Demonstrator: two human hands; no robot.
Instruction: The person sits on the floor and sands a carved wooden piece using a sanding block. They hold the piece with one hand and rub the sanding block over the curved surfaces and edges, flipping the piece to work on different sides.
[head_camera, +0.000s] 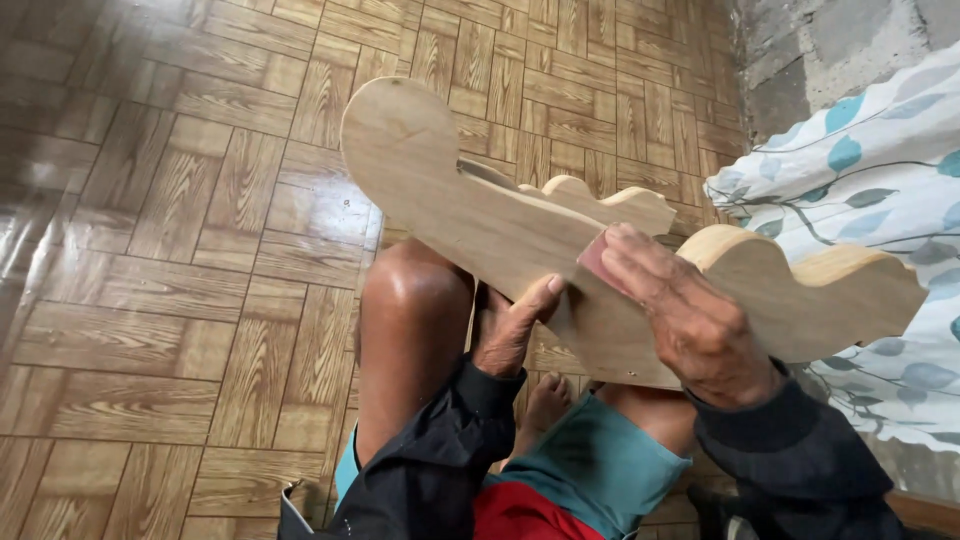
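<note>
Left hand (510, 335) fingers clamp the scalloped wooden board (500, 230) steady on the knee (415, 290); right hand (690, 320) fingers press a reddish sanding pad (598, 260) flat beneath them.

- A pale plywood board with a rounded end and a scalloped upper edge (500, 225) lies tilted across the person's bare raised knee (415, 300)
- The left hand (512, 325), in a dark sleeve, grips the board's lower edge from beneath, thumb up against its face
- The right hand (690, 320) lies flat on the board's face, fingers pressing a small reddish-brown piece of sandpaper (598, 258) against the wood
- A second scalloped wooden piece (610, 205) shows just behind the board
- Teal shorts (600, 465) cover the lap
- A white cloth with blue and grey leaf print (880, 170) hangs at the right
- Glossy brown wood-pattern parquet floor (170, 220) spreads below
</note>
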